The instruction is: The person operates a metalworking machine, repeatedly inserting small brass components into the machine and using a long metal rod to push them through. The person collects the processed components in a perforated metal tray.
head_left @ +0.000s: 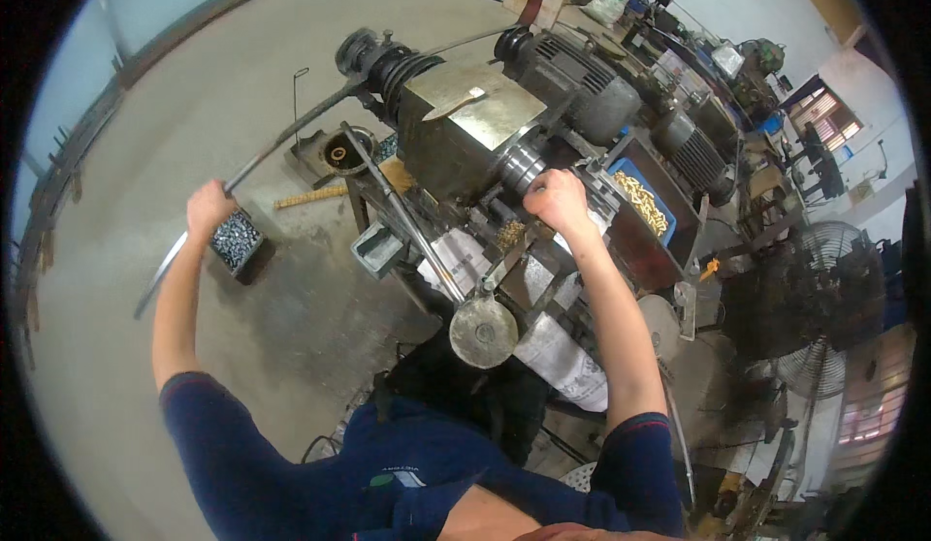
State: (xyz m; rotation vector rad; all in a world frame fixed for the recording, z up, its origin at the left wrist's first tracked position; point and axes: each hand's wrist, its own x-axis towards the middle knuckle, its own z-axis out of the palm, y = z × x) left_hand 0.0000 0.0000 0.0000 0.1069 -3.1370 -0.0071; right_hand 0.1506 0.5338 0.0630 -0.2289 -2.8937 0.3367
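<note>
My left hand point(208, 211) is closed around a long metal rod point(291, 132), out to the left of a small lathe. The rod slants up to the pulley end point(393, 76) of the lathe's headstock point(441, 153), and a bright length of it sticks out below my fist. At the other end of the headstock, my right hand point(560, 202) is at the shiny round spindle nose point(521, 167), with its fingers curled in. Whatever those fingers hold is hidden. A flat tool with a handle point(454, 106) lies on top of the headstock.
Right of my right hand, a blue tray point(669, 235) holds brass-coloured pieces. A bin of small grey metal parts point(238, 240) stands on the floor near my left hand. A long bar lever point(407, 216) slants in front of me. An electric motor point(582, 80) sits behind, a fan point(824, 299) at right.
</note>
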